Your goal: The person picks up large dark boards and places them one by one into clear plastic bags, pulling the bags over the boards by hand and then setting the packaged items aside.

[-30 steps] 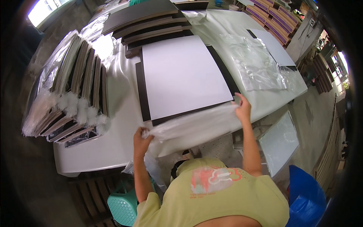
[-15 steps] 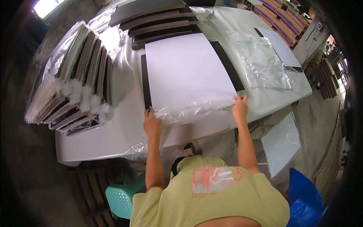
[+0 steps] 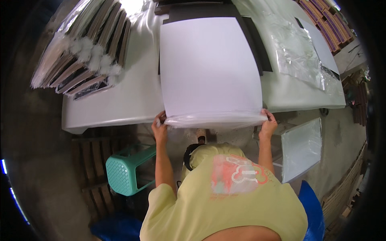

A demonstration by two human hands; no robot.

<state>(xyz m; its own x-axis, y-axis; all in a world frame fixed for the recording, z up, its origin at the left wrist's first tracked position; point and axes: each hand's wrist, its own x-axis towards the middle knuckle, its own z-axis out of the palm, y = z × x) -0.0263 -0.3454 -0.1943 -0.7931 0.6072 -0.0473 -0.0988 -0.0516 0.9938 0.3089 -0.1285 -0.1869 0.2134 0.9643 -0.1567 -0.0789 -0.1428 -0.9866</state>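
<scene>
With our left hand and right hand each pinching the plastic along the near edge of the white sheet, by the near side of the table, we would do well to draw both corners evenly, keeping the sheet flat.

Left hand and right hand pinch film along a white sheet.
</scene>
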